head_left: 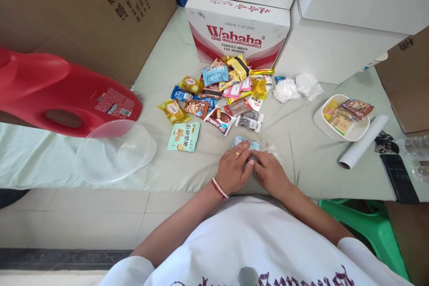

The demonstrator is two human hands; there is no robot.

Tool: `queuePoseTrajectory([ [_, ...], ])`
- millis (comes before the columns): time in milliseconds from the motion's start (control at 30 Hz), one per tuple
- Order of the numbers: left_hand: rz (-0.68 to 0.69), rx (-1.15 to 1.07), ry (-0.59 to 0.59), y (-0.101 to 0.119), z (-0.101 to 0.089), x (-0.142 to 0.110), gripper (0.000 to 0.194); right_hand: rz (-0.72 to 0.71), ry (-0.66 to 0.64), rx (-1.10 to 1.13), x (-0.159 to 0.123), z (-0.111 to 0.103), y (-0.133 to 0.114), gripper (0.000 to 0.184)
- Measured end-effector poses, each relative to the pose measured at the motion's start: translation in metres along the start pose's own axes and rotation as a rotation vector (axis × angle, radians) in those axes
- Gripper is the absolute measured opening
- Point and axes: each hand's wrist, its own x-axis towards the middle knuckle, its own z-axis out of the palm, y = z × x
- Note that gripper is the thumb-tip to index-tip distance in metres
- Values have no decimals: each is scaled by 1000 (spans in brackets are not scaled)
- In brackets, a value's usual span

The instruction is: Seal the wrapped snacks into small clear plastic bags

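Observation:
My left hand (234,167), with a ring and a beaded bracelet, has its fingers bent over a blue snack packet (246,142) near the table's front edge. Close against it, my right hand (271,172) pinches at a crinkled clear plastic bag (274,151), whose loose part shows beyond the knuckles. The fingertips of both hands meet, hiding much of the packet and how far it lies in the bag. Just ahead sits a heap of wrapped snacks, among them a chocolate pie packet (220,120), a grey packet (250,122) and a mint-green nut packet (184,137).
A white bowl (323,120) with several snacks stands at right, beside a white roll (363,141), keys (385,143) and a phone (398,178). Bunched plastic bags (286,91) lie by the boxes. Left are a clear lid (117,152) and a red jug (83,85); a Wahaha carton (237,31) stands behind.

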Motion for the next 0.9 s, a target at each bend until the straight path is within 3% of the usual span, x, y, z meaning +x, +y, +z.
queuePoseTrajectory([
  [133, 83, 23, -29, -9, 7, -11, 41, 95, -87, 203, -51, -22, 11, 39],
  [233, 91, -17, -35, -13, 9, -14, 62, 246, 34, 380, -59, -45, 23, 30],
  [333, 84, -35, -24, -16, 10, -14, 72, 424, 234, 397, -25, -55, 39, 42],
  [433, 85, -32, -32, -17, 11, -14, 72, 492, 191, 524, 25, -49, 55, 78],
  [467, 88, -35, -32, -17, 11, -14, 72, 495, 142, 585, 37, -46, 58, 80],
  [567, 92, -66, -13, -17, 11, -14, 72, 397, 63, 649, 47, -47, 59, 40],
  [633, 88, -92, 7, -18, 12, -15, 72, 250, 101, 587, 29, -57, 54, 23],
  [733, 82, -97, 22, -19, 12, -14, 71, 56, 119, 462, -17, -72, 44, 24],
  [900, 137, 24, -40, -16, 16, -11, 57, 41, -88, 316, -76, -69, 37, 31],
])
